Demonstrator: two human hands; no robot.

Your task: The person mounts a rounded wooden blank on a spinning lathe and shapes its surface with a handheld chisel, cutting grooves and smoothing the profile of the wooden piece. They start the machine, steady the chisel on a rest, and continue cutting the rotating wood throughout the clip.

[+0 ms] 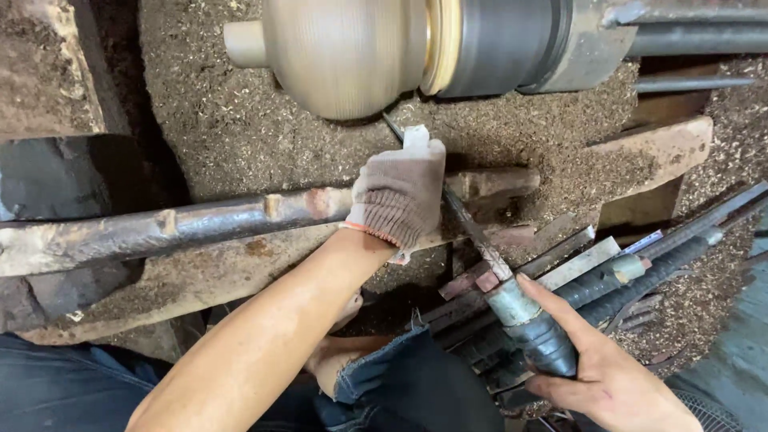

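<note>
Left hand [398, 192] wears a grey knit glove; right hand [608, 376] is bare.

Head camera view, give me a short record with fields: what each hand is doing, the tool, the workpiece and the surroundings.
left hand: gloved left hand presses the blade down on the metal rest bar
right hand: bare right hand grips the taped handle
tool: long turning chisel, tip reaching under the workpiece
workpiece: pale rounded wooden piece mounted on a lathe
surroundings: wood shavings cover the bed; spare tools lie at right
</note>
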